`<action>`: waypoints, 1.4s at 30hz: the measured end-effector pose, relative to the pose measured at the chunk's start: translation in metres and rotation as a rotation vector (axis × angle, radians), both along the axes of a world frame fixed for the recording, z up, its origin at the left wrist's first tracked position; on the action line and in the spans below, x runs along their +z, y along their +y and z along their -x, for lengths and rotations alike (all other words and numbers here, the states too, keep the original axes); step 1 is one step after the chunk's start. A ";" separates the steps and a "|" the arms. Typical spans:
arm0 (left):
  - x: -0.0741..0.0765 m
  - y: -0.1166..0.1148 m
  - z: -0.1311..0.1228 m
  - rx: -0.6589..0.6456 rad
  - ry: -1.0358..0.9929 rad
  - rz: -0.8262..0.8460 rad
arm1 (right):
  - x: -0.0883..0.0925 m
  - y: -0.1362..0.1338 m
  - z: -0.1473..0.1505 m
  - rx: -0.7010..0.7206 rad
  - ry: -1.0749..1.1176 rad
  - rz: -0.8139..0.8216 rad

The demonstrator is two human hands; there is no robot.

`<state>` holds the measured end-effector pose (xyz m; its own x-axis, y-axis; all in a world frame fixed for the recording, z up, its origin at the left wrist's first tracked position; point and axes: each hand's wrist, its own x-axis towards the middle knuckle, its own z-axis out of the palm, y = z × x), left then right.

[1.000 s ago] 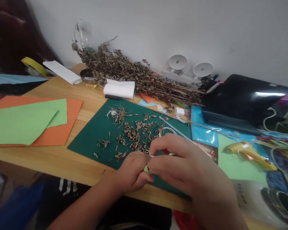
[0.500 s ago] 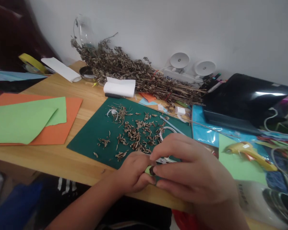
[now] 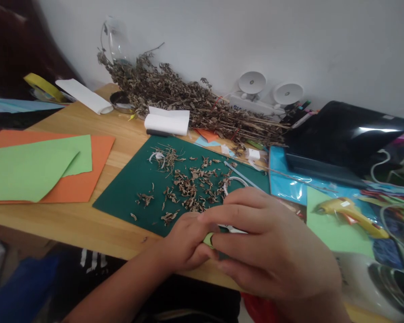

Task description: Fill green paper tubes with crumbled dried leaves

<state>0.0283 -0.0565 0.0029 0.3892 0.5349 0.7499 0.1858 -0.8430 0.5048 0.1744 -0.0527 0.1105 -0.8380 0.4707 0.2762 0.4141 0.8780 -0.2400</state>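
At the near edge of the green mat (image 3: 128,197), the left hand (image 3: 185,240) and right hand (image 3: 272,251) both pinched a little green piece (image 3: 208,239) held between them, too hidden to show which way it pointed.

Two hands are in view, the left hand (image 3: 185,242) and the right hand (image 3: 276,255), with one small lime-green piece (image 3: 208,240) between them. The one desk (image 3: 87,229) carries one dark green cutting mat (image 3: 128,188), one orange sheet (image 3: 101,157) and three light-green sheets (image 3: 27,175), two on the orange and one at the right. There are also one bunch of dried branches (image 3: 175,96), one yellow glue gun (image 3: 346,211), one yellow tape roll (image 3: 42,85), one clear glass bottle (image 3: 116,40), two folded white papers (image 3: 168,121) and two white round discs (image 3: 252,83). The dried scraps (image 3: 195,188) are too many to count.
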 end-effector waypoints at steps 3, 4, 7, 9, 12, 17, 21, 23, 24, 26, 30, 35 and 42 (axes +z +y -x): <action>-0.001 0.000 0.000 -0.033 0.000 0.093 | 0.002 -0.002 -0.011 -0.013 0.162 0.000; -0.001 0.000 0.000 -0.063 -0.018 0.135 | 0.003 -0.003 -0.016 -0.039 0.235 -0.004; -0.003 0.001 0.000 -0.161 -0.059 0.242 | 0.004 0.004 -0.030 -0.174 0.403 -0.047; -0.004 0.001 0.000 -0.192 -0.065 0.272 | 0.000 0.016 -0.037 -0.267 0.416 -0.097; -0.006 0.001 -0.001 -0.195 -0.071 0.294 | -0.014 0.042 -0.041 -0.463 0.136 -0.099; -0.006 0.001 -0.001 -0.207 -0.088 0.310 | -0.058 0.078 -0.037 -0.672 -0.463 0.176; -0.006 0.001 -0.001 -0.213 -0.095 0.322 | -0.087 0.089 -0.032 -0.684 -0.515 0.203; -0.007 0.000 0.000 -0.212 -0.100 0.329 | -0.094 0.091 -0.031 -0.687 -0.523 0.206; -0.007 0.000 0.000 -0.213 -0.103 0.331 | -0.095 0.092 -0.031 -0.684 -0.524 0.209; -0.007 0.000 0.000 -0.217 -0.113 0.333 | -0.096 0.092 -0.031 -0.666 -0.519 0.220; -0.006 0.001 -0.001 -0.227 -0.118 0.329 | -0.097 0.090 -0.026 -0.627 -0.488 0.234; -0.002 0.001 -0.003 -0.231 -0.082 0.302 | -0.110 0.086 -0.006 -0.668 -0.445 0.176; -0.006 0.000 -0.003 -0.227 -0.073 0.286 | -0.110 0.084 0.019 -0.638 -0.408 0.125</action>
<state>0.0311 -0.0567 -0.0026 0.4727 0.6330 0.6132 -0.0352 -0.6817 0.7308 0.1553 0.0317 0.0003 -0.4179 0.9046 -0.0840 0.9085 0.4158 -0.0417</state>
